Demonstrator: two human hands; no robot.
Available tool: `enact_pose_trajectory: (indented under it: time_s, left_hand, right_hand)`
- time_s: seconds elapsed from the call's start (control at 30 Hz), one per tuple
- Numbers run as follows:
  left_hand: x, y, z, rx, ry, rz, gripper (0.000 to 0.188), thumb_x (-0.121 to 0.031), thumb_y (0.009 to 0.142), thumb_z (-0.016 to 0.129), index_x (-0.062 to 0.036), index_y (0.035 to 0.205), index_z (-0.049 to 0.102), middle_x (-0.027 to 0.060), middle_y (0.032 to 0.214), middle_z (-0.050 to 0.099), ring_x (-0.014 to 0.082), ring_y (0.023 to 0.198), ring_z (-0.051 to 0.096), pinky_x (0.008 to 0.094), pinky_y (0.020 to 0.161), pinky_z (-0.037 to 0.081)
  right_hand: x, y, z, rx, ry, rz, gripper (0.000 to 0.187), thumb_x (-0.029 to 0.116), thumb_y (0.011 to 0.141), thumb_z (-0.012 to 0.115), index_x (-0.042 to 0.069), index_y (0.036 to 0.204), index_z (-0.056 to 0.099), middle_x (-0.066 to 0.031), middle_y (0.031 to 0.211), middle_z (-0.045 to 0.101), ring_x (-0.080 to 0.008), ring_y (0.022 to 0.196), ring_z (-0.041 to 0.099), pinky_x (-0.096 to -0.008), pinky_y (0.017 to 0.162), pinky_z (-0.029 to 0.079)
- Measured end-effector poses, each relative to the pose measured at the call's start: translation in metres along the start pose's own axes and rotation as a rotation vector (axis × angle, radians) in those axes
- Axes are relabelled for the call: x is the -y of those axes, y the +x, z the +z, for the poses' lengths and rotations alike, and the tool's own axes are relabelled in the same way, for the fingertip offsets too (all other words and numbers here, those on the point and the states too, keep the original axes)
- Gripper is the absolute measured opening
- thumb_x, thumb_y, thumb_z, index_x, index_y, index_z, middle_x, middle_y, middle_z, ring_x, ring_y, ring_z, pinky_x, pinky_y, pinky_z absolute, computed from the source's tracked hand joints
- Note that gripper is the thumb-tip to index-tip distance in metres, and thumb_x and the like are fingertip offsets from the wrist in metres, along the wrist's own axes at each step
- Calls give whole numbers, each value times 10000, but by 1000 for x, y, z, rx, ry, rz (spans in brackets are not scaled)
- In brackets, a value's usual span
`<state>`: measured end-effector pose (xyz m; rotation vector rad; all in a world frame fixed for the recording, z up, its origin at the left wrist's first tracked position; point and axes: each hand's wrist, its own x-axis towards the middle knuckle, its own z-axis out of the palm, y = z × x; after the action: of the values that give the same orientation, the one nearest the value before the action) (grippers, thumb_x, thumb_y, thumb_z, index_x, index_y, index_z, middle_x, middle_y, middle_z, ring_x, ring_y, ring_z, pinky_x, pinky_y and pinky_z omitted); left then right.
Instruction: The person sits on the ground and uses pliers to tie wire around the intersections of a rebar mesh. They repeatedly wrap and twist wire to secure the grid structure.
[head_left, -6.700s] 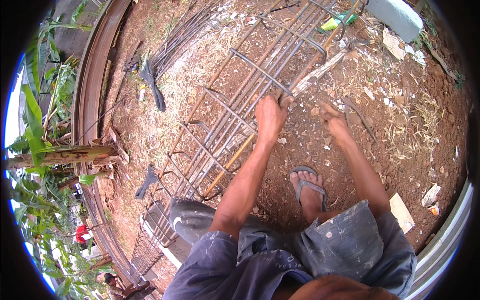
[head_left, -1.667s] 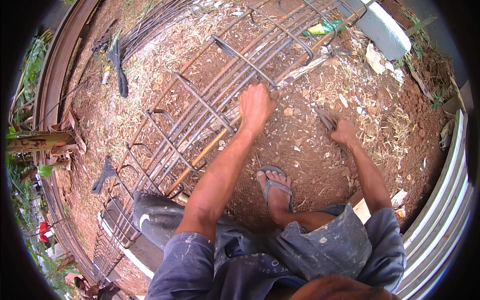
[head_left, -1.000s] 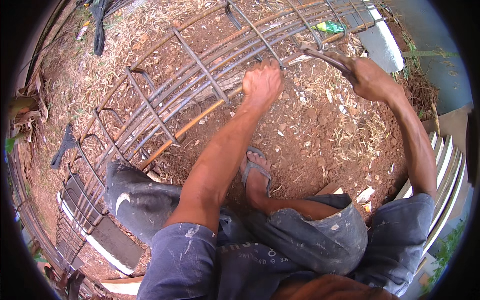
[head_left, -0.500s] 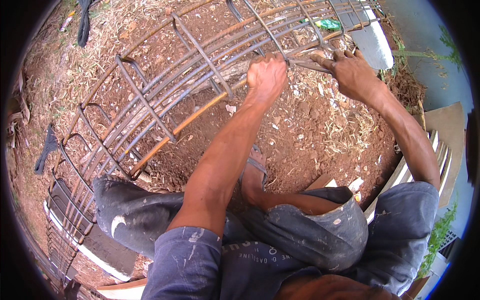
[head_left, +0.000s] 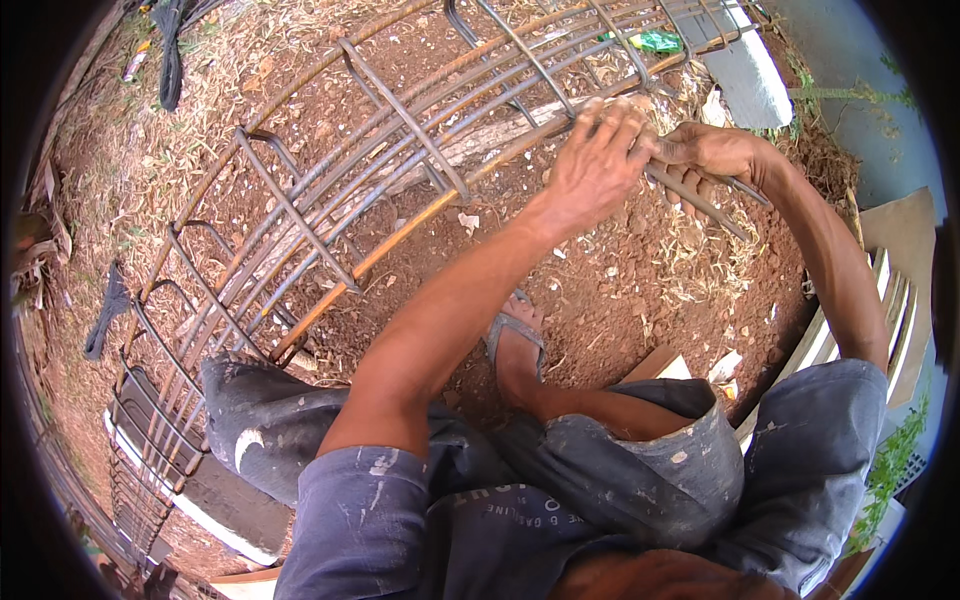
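A long cage of rusty steel bars (head_left: 415, 222) with square stirrups (head_left: 400, 105) curves across the ground in front of me. My right hand (head_left: 705, 158) is closed around a pair of metal pincers, with the two long handles (head_left: 705, 207) sticking out below and beside the fingers. The head of the pincers is hidden. At the near lower bar, my left hand (head_left: 597, 165) has its fingers bent and touching the right thumb. Whatever lies between the left fingers is covered by the hand.
Wooden boards (head_left: 815, 345) lean at the right by a grey-blue wall (head_left: 850, 60). Grey-white blocks (head_left: 748, 75) (head_left: 220, 500) lie under both ends of the cage. Dark cloth strips (head_left: 170, 60) and a green wrapper (head_left: 655, 41) lie on the dry ground. My sandalled foot (head_left: 518, 335) is below the cage.
My left hand has shifted right along the bar to meet the right hand. The right hand has turned and dropped slightly, and the pincers' handles now point down to the right.
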<state>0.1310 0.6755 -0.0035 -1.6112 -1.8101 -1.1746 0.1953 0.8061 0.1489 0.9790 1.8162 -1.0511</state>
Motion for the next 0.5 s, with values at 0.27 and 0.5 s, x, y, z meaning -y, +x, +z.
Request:
enact_pose_trajectory:
  time_s: [0.27,0.5]
  left_hand:
    - [-5,51,7,478,-373,-430,308,-102,702,656,27,981,632,230,857,654,346,873,661,471,714,541]
    - [-22,-3,21,101,-83,74,406,-236,705,759,-113,1080,665,94,931,632,287,984,593,461,901,421]
  right_hand:
    - [-33,-32,34,-963,-1448,-185,372,236,941,533,6,1232,555,-201,1049,651,-314,1029,622,-435,934,490]
    - [-50,-14,29,6,35,138,391,362,941,569,-21,1021,580,-101,756,605,-171,611,603,-303,532,529]
